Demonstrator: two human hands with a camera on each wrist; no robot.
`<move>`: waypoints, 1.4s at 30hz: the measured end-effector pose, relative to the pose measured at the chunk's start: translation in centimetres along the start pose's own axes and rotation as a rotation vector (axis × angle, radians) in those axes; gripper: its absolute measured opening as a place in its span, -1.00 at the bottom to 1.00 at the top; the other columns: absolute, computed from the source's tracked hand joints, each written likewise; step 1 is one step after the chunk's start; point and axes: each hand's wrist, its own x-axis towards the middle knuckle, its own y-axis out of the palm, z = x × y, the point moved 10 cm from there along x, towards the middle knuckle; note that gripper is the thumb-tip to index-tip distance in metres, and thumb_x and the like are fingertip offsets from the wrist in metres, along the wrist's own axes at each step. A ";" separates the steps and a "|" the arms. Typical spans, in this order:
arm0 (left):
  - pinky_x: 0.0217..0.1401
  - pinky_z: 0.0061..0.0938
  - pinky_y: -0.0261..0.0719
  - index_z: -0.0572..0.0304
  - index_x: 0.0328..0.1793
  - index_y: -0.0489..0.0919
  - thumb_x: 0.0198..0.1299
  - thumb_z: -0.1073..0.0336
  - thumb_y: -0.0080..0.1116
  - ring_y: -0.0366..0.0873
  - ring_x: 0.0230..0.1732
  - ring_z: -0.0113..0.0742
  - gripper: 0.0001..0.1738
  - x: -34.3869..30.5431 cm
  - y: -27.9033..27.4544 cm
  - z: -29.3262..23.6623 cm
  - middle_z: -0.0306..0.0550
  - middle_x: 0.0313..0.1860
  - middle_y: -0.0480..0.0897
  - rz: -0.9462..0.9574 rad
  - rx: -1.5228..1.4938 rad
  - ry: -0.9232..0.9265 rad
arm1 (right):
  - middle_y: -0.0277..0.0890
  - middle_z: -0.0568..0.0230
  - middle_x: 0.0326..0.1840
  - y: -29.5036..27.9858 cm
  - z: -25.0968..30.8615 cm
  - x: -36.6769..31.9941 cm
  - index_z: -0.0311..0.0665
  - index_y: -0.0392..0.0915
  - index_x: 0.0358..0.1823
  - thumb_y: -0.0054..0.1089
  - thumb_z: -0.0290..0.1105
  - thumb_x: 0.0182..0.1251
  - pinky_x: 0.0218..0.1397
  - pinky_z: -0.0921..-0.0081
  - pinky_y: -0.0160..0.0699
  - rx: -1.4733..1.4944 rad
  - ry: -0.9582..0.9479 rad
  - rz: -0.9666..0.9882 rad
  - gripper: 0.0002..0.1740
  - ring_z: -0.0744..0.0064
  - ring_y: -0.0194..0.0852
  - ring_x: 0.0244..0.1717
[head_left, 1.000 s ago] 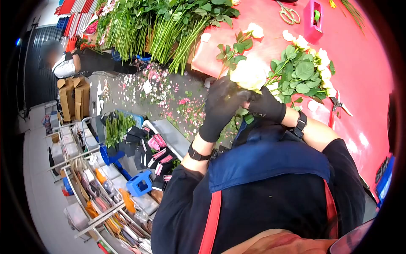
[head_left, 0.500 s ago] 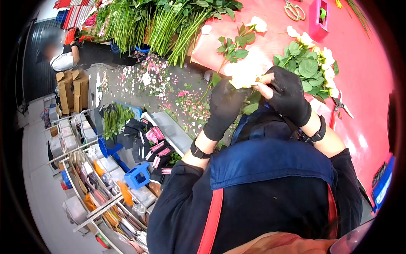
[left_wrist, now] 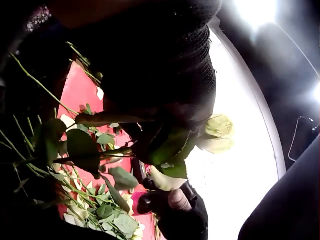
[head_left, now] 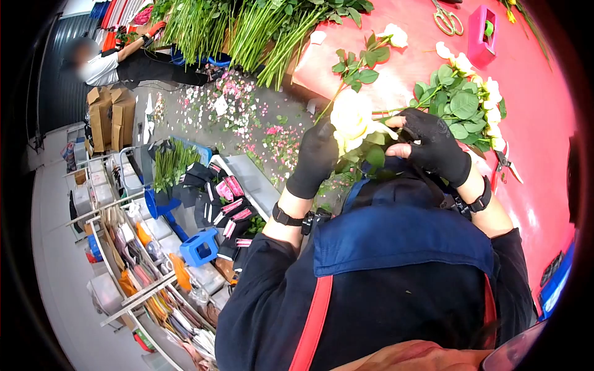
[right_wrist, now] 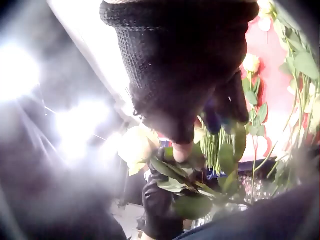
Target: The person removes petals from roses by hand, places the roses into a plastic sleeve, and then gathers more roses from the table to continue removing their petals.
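My black-gloved left hand (head_left: pixel 317 159) grips a cream rose (head_left: pixel 351 121) just below its bloom, with leaves hanging beneath it. The same bloom (left_wrist: pixel 219 134) shows past the glove in the left wrist view. To the rose's right is my right hand (head_left: pixel 436 145), its bare thumb and a bare finger spread apart near an outer petal that sticks out; whether they touch it is unclear. In the right wrist view the right hand (right_wrist: pixel 185 85) hangs over the rose's leaves (right_wrist: pixel 192 205), bloom (right_wrist: pixel 138 148) to the left. The left hand (right_wrist: pixel 161 202) appears below, partly hidden by leaves.
On the red table (head_left: pixel 526 148) lie a single rose (head_left: pixel 394 35), a bunch of cream roses (head_left: pixel 464 105), pruning shears (head_left: pixel 507 164), scissors (head_left: pixel 447 20) and a pink tape dispenser (head_left: pixel 482 37). Long green stems (head_left: pixel 266 37) overhang the floor. Another person (head_left: pixel 102 68) stands at far left.
The hands have moved apart. My right hand has shifted right and its thumb and finger have spread. The rose has tilted upright in my left hand. The other person's arm now reaches out.
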 end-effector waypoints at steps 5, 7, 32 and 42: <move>0.11 -0.31 0.63 0.30 0.24 0.56 0.24 0.31 0.25 0.71 0.03 -0.10 -0.55 0.4 0.7 0.1 0.10 0.08 0.69 0.065 0.135 -0.084 | 0.55 0.13 -0.06 0.5 -0.3 1.1 -0.28 0.59 0.06 0.53 -0.30 0.06 0.06 0.34 0.51 0.181 0.034 -0.054 -0.48 0.15 0.57 -0.02; 0.03 -0.31 0.65 0.29 0.22 0.57 0.21 0.32 0.25 0.72 -0.04 -0.11 -0.56 0.8 1.4 0.5 0.13 0.04 0.70 0.122 0.323 0.001 | 0.55 0.12 0.02 0.6 0.0 1.6 -0.26 0.57 0.12 0.56 -0.27 0.03 0.18 0.31 0.49 0.203 0.027 -0.086 -0.41 0.13 0.55 0.08; -0.33 -0.45 0.48 0.22 -0.20 0.68 0.22 0.32 0.22 0.52 -0.46 -0.43 -0.86 16.7 2.2 15.3 -0.22 -0.44 0.66 -0.095 0.352 -0.199 | 0.58 0.34 -0.41 -7.8 -14.6 -3.0 -0.34 0.69 -0.17 0.27 -0.36 0.34 -0.28 0.59 0.47 0.094 0.540 -0.537 -0.81 0.61 0.48 -0.39; -0.16 -0.65 0.51 0.34 0.12 0.61 0.33 0.32 0.18 0.55 -0.27 -0.59 -0.69 6.3 4.3 9.0 -0.27 -0.21 0.69 0.091 -0.450 -0.664 | 0.62 0.26 -0.18 1.2 -13.6 1.3 -0.36 0.59 0.07 0.26 -0.32 0.38 0.00 0.48 0.59 1.036 0.612 -0.363 -0.67 0.53 0.61 -0.14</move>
